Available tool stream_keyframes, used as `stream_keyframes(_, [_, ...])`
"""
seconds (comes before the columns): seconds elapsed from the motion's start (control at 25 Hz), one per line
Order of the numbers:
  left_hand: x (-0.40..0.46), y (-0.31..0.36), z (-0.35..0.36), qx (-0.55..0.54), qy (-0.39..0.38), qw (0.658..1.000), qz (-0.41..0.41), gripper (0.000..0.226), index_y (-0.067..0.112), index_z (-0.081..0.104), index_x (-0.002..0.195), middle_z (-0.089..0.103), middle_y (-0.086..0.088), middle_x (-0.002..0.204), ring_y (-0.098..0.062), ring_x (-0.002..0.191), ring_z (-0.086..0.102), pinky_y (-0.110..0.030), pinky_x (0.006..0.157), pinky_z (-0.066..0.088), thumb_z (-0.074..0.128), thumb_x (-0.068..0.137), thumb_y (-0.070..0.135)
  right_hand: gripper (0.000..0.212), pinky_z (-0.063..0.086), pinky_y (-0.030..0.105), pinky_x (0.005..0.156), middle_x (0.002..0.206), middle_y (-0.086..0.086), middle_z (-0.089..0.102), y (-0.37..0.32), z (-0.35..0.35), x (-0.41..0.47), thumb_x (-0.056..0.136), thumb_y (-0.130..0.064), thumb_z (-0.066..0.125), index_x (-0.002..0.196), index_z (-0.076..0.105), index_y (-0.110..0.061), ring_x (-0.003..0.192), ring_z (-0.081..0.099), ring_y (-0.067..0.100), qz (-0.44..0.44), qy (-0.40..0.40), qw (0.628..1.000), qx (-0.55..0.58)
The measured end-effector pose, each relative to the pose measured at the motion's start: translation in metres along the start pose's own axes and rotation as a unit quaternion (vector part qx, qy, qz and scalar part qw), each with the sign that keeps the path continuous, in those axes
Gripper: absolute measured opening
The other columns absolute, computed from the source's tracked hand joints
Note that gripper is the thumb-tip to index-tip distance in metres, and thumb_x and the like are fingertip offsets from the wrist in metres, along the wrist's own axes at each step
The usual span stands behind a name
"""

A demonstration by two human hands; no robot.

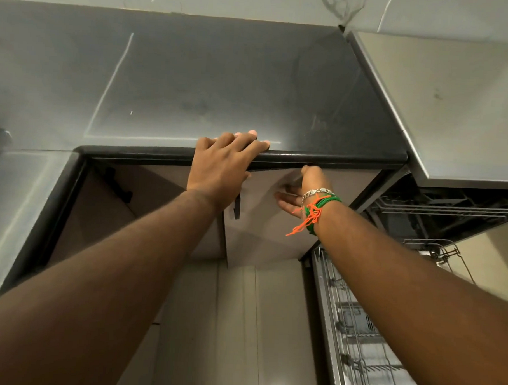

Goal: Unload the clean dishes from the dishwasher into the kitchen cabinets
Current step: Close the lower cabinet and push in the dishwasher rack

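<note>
Left hand (219,167) lay flat – fingers together – on the surface (222,83) edge; right hand (302,191), fingers apart, pushed the cabinet door (262,239). Dishwasher rack (366,328) beside it appeared emptied.

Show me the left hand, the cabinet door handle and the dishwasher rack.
left hand (219,167), head view, back of the hand
cabinet door handle (237,207), head view, its lower end
dishwasher rack (354,336), head view, its wire grid

the counter (222,83) is glossy dark grey with a black front edge. the cabinet doors (262,239) below are plain beige with black handles (237,207). at 3 o'clock, orange and green threads (316,212) and a silver bracelet (317,192). at 5 o'clock, the dishwasher rack (357,342) is grey wire.
</note>
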State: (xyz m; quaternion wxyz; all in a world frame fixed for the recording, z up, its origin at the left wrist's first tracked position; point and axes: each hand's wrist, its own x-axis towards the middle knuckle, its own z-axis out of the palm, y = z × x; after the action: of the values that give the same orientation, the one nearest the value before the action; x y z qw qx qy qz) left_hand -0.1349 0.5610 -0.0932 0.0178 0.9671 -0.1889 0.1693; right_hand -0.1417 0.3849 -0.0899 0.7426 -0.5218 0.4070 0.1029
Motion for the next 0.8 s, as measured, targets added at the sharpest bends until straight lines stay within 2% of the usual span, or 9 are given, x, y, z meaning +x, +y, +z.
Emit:
stream_keyframes(0.08, [0.0,0.005,0.009,-0.004,0.031,0.999,-0.017,0.064,0.039,0.048,0.138,0.051,0.01,0.145,-0.021,0.121,0.053,-0.04,0.089,0.035,0.075,0.082,0.023,0.029,0.057,0.049,0.083,0.118,0.018,0.065,0.003,0.003,0.005,0.094,-0.025,0.049,0.116,0.056,-0.009,0.107,0.067,0.038,0.005,-0.022,0.997,0.067])
stream_keyframes(0.16, [0.001,0.011,0.015,0.001,0.059,0.998,-0.037,0.058,0.038,0.051,0.132,0.054,0.011,0.138,-0.021,0.114,0.053,-0.039,0.086,0.033,0.069,0.081,0.017,0.03,0.055,0.051,0.09,0.113,0.019,0.065,0.003,0.007,0.012,0.085,-0.027,0.055,0.108,0.058,-0.008,0.102,0.068,0.037,-0.016,-0.027,0.998,0.06])
stream_keyframes(0.24, [0.005,0.017,0.018,0.02,0.081,0.995,-0.05,0.047,0.035,0.053,0.126,0.057,0.008,0.125,-0.024,0.105,0.053,-0.041,0.082,0.033,0.053,0.085,0.012,0.049,0.056,0.053,0.088,0.118,0.02,0.068,0.002,0.011,0.016,0.067,-0.028,0.064,0.11,0.062,-0.005,0.101,0.07,0.037,-0.037,-0.026,0.999,0.024])
stream_keyframes(0.32, [0.012,0.02,0.018,0.041,0.085,0.994,-0.063,0.049,0.031,0.053,0.121,0.055,0.002,0.111,-0.028,0.098,0.051,-0.043,0.077,0.034,0.034,0.082,0.008,0.068,0.057,0.056,0.084,0.121,0.024,0.067,0.0,0.013,0.018,0.051,-0.026,0.066,0.115,0.064,-0.002,0.098,0.071,0.036,-0.045,-0.025,0.999,0.002])
stream_keyframes(0.36, [0.015,0.021,0.019,0.054,0.085,0.993,-0.067,0.052,0.03,0.053,0.119,0.053,0.0,0.108,-0.029,0.096,0.05,-0.043,0.076,0.034,0.031,0.079,0.006,0.07,0.058,0.056,0.082,0.118,0.024,0.069,0.0,0.013,0.021,0.048,-0.023,0.066,0.114,0.065,0.0,0.091,0.071,0.034,-0.05,-0.022,0.998,-0.003])
stream_keyframes(0.52, [0.016,0.019,0.03,0.092,0.107,0.988,-0.054,0.051,0.028,0.052,0.12,0.051,-0.003,0.106,-0.03,0.092,0.047,-0.044,0.074,0.033,0.041,0.078,0.001,0.038,0.059,0.053,0.081,0.087,0.019,0.069,0.004,0.006,0.03,0.061,-0.008,0.064,0.097,0.066,0.006,0.075,0.065,0.031,-0.065,-0.006,0.998,-0.019])
stream_keyframes(0.6, [0.015,0.019,0.031,0.085,0.1,0.99,-0.051,0.055,0.027,0.051,0.123,0.048,-0.005,0.107,-0.03,0.093,0.044,-0.044,0.075,0.033,0.045,0.076,-0.002,0.029,0.06,0.053,0.082,0.083,0.016,0.067,0.005,0.002,0.031,0.063,-0.005,0.064,0.091,0.066,0.004,0.075,0.066,0.03,-0.065,-0.009,0.998,-0.021])
stream_keyframes(0.72, [0.018,0.03,0.024,0.056,0.08,0.992,-0.083,0.057,0.026,0.047,0.122,0.046,-0.006,0.109,-0.031,0.095,0.041,-0.044,0.076,0.03,0.055,0.072,0.0,0.055,0.061,0.051,0.084,0.094,0.012,0.073,0.01,-0.001,0.025,0.054,-0.023,0.07,0.103,0.068,0.0,0.089,0.073,0.03,-0.08,-0.026,0.992,-0.098])
stream_keyframes(0.8, [0.013,0.042,0.022,0.021,0.062,0.992,-0.111,0.058,0.025,0.045,0.126,0.047,-0.006,0.12,-0.032,0.107,0.043,-0.047,0.086,0.034,0.061,0.073,0.009,0.056,0.06,0.05,0.088,0.1,0.006,0.073,0.02,-0.011,0.021,0.053,-0.037,0.072,0.104,0.069,-0.014,0.095,0.071,0.031,-0.154,-0.012,0.951,-0.269])
